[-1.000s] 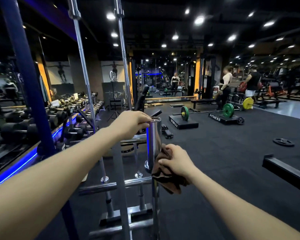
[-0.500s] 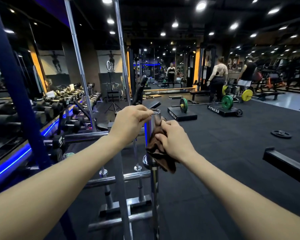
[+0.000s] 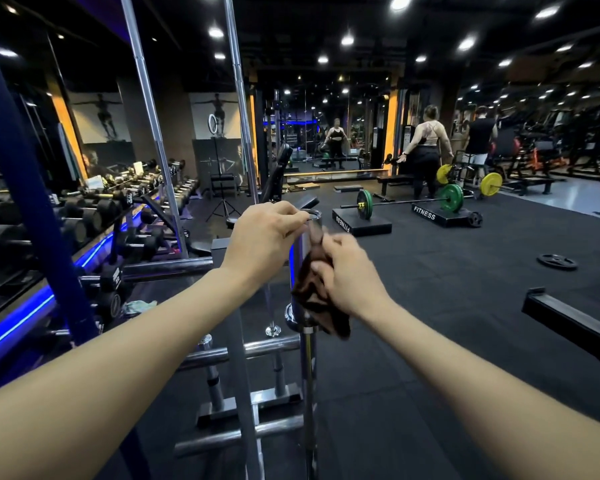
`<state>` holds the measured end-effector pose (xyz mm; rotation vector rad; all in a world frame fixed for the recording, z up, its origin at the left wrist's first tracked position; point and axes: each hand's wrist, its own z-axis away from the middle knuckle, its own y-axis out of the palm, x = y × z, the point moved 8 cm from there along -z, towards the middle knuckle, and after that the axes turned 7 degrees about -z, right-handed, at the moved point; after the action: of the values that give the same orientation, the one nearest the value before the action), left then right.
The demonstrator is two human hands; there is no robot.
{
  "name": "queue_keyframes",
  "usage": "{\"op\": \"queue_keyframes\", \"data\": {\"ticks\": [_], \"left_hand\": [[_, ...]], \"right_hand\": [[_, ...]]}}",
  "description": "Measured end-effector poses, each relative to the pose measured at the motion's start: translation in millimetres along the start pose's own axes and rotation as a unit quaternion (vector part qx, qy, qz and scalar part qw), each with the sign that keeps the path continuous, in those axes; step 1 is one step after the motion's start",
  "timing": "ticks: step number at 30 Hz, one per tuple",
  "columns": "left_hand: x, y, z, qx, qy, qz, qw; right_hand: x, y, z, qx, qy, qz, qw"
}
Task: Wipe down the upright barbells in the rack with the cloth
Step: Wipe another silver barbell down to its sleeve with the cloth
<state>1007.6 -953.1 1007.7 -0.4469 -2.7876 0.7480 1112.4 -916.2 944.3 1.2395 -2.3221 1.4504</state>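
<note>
Black gym floor (image 3: 430,306) spreads out behind a metal rack (image 3: 243,351) with shiny bars standing up in it. Her left hand (image 3: 262,240) curls its fingers over the top of the nearest bar (image 3: 307,358). Her right hand (image 3: 349,275) grips a brown cloth (image 3: 314,292) against that bar's thick top end.

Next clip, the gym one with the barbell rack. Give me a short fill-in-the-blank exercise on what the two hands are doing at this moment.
1. The left hand grips the ____ end of the upright barbell sleeve.
2. The right hand presses a dark ____ against that sleeve.
3. On the floor beyond, a loaded barbell carries ____ plates.
4. A lone black weight plate lies flat on the ____.

Missing words: top; cloth; green; floor
</note>
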Motion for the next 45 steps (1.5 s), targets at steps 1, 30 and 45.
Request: {"op": "queue_keyframes", "data": {"ticks": [1,30,45], "left_hand": [[2,0,2,-0.009,-0.003,-0.008,1.0],[-13,-3,2,0.035,-0.038,-0.036,0.998],[-7,-6,6,-0.004,-0.033,-0.028,0.999]], "right_hand": [[-9,15,5,0.031,0.007,0.008,0.999],[-58,-50,1,-0.13,0.276,-0.14,0.942],[-64,-33,-17,-0.174,0.335,-0.103,0.92]]}}
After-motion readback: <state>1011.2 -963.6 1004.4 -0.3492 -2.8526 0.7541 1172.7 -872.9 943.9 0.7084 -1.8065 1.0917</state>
